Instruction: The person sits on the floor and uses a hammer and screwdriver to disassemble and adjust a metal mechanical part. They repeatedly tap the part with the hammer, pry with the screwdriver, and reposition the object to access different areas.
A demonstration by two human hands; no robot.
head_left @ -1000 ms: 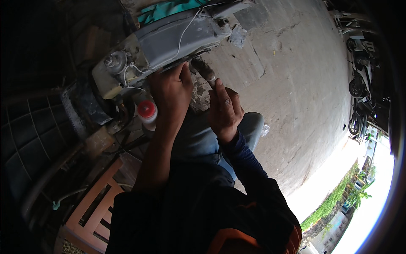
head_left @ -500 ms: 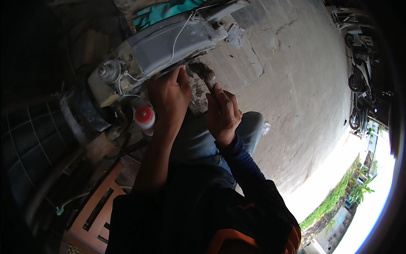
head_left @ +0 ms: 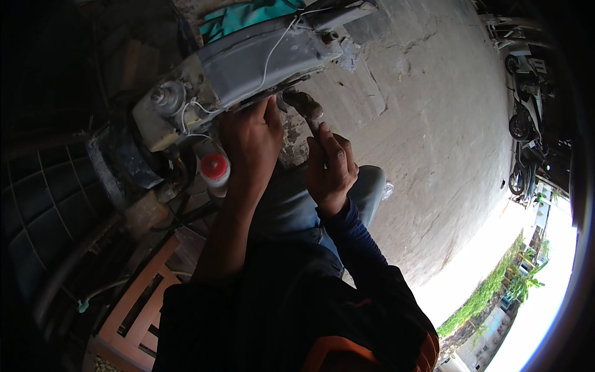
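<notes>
A long grey machine body (head_left: 248,62), with a metal knob (head_left: 168,98) and a thin white cord (head_left: 273,56) on it, slants across the upper left. My left hand (head_left: 253,133) is closed at its lower edge; the fingertips and what they hold are hidden under that edge. Just right of it, my right hand (head_left: 334,164) is wrapped round the handle of a hammer-like tool (head_left: 313,110). The tool's dark, worn head lies beside the machine's edge, near my left fingertips. A white bottle with a red cap (head_left: 215,166) stands left of my left wrist.
Teal cloth (head_left: 248,17) lies behind the machine. A wooden slatted chair (head_left: 133,304) stands at the lower left, near a dark tiled surface (head_left: 43,204). Concrete floor (head_left: 427,124) stretches right, toward parked motorbikes (head_left: 522,124) and a bright opening with plants.
The whole view has shifted slightly, so machine, bottle and hands appear a little further right. Both hands keep their places and grips.
</notes>
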